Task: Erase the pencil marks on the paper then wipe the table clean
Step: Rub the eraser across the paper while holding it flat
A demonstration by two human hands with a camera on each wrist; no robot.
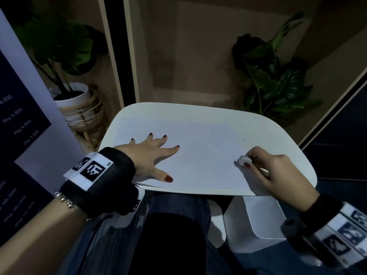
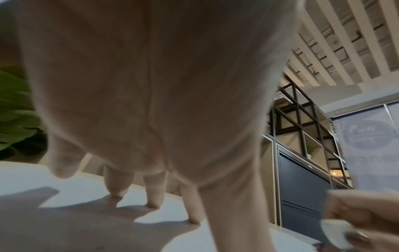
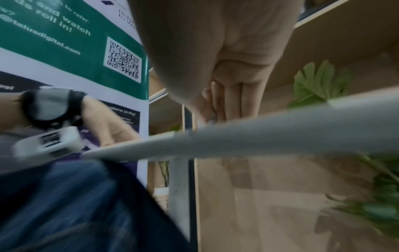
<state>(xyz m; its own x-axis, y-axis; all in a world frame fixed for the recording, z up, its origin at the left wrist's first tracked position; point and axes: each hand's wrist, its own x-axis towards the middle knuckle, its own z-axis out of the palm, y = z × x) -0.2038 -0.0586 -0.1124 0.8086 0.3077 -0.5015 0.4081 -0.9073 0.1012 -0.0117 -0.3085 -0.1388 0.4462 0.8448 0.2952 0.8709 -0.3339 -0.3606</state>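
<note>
Erasing looks nearly done: one white sheet of paper [image 1: 198, 155] on the rounded white table [image 1: 288, 135] shows no clear pencil marks, only dark crumbs near its right edge; wiping remains. One left hand [image 1: 148, 153] presses flat, fingers spread; one right hand [image 1: 274, 171] pinches one small white eraser [image 1: 243, 160] against the sheet

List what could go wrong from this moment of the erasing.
1. The right hand pinches the eraser at the paper's right edge, far from the flat left hand; that unheld side may crease.
2. Dark crumbs beyond the eraser could smear or drop off the table when wiped.
</note>
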